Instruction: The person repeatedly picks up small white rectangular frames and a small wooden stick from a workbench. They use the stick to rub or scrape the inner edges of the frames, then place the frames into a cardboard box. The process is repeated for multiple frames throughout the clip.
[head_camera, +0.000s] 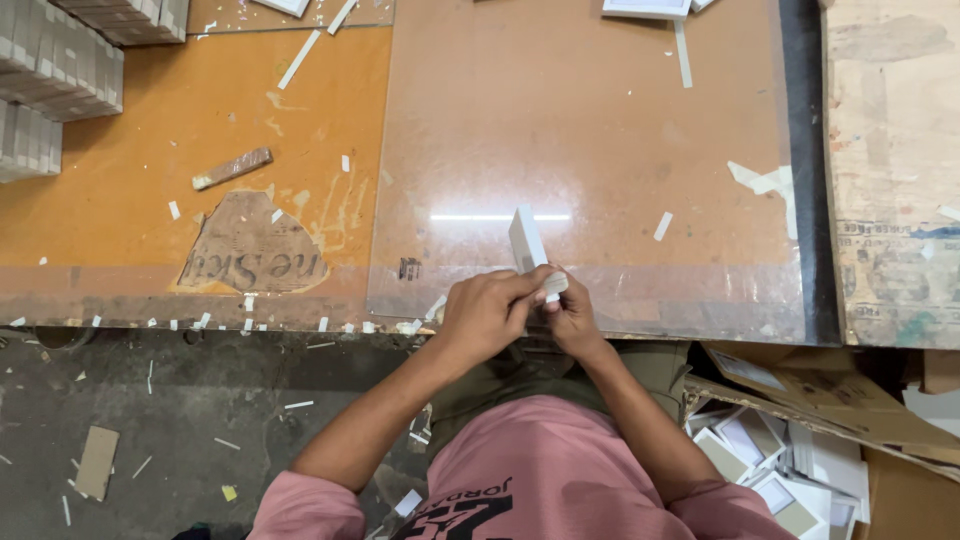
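Two hands grip one small white rectangular card box (528, 245) at the near edge of the glass-topped orange workbench (600, 120) — left hand (487, 312) and right hand (570, 318) closed on its lower end, long axis pointing away

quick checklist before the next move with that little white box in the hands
1. Grip: left hand and right hand both hold the small white box at its lower end: ok.
2. Box position: tilted on end over the glass sheet, near its front edge: ok.
3. Glass around the box: only a few paper scraps: ok.
4. Box condition: far side hidden: cannot tell.
5. Stock: more white boxes in the carton at the person's right: ok.
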